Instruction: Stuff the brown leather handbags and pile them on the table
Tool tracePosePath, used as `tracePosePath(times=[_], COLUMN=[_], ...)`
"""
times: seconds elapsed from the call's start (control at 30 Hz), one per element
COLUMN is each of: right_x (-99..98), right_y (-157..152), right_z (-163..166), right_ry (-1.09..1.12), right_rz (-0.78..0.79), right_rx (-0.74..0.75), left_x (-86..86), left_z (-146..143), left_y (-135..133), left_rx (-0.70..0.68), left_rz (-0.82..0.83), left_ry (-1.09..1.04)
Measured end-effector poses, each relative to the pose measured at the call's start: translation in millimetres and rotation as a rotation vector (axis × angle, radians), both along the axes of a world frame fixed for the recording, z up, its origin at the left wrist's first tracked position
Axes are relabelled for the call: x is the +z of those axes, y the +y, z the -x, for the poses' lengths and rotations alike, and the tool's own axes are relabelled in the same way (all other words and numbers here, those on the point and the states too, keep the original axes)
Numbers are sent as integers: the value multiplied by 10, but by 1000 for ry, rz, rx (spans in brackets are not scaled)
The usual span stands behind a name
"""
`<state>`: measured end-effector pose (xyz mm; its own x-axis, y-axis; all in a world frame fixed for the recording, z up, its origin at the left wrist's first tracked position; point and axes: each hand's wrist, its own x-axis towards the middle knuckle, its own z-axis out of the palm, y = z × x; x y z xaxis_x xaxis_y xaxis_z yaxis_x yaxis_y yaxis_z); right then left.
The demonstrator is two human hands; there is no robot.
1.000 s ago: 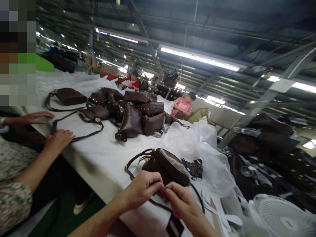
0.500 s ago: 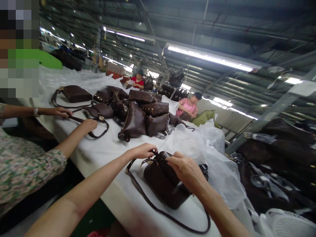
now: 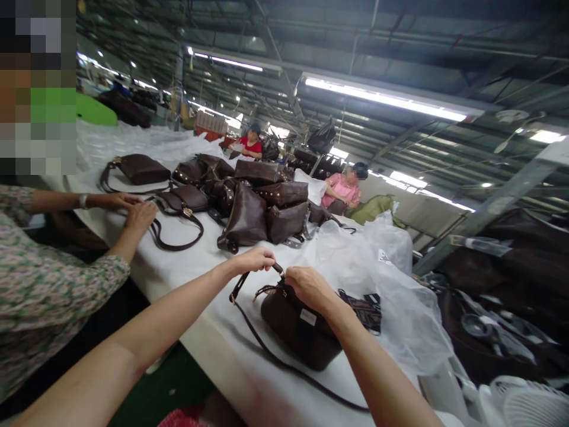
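A dark brown leather handbag rests on the white-covered table in front of me. It carries a small white label, and its long shoulder strap loops over the near side. My left hand is closed on the strap, lifting it above the bag's left end. Close beside it, my right hand is curled closed at the bag's top edge, by the metal fitting where the strap joins. Its fingertips are partly hidden. Behind the right wrist lies a dark patterned piece with a black tag.
Several brown handbags are heaped farther back. At the left, a co-worker's hands handle another bag's strap. Clear plastic wrapping lies right, near dark bags and a white plastic chair. Two people sit beyond the table.
My left hand has raised the strap slightly. My right hand has shifted left along the bag's top toward the strap fitting, uncovering the white label. The co-worker's hands have drawn closer together.
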<state>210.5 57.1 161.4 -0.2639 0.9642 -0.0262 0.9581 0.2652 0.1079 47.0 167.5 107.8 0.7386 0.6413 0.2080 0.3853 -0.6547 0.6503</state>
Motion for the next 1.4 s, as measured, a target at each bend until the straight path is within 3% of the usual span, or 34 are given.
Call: tracePosePath(times=[0.13, 0.3, 0.4, 0.57, 0.73, 0.93, 1.1, 1.2, 1.4], right_x=[2, -24, -37, -51, -72, -50, 0, 20, 90], right_y=[63, 159, 151, 130, 136, 123, 124, 117, 116], right_z=[-6, 20, 3, -36, -56, -65, -64, -47, 47], right_ry=[61, 86, 107, 122, 120, 90, 5, -80, -232], right_rz=[-7, -55, -66, -68, -63, -56, -44, -46, -4], right_rx=[-21, -54, -43, -39, -42, -45, -58, -88, -129], left_x=[100, 253, 173, -112, -342, -607, -787, -813, -849], left_z=[-9, -61, -115, -172, -175, -301, -492, -573, -689], left_y=[114, 217, 125, -232, -518, -540, -604, -661, -725], left_rx=[-15, 75, 180, 302, 255, 86, -97, -16, 205], left_rz=[30, -92, -180, -216, -56, 171, 865, 1038, 930], left_ry=[19, 113, 151, 95, 10, -203, -896, -1152, -1127])
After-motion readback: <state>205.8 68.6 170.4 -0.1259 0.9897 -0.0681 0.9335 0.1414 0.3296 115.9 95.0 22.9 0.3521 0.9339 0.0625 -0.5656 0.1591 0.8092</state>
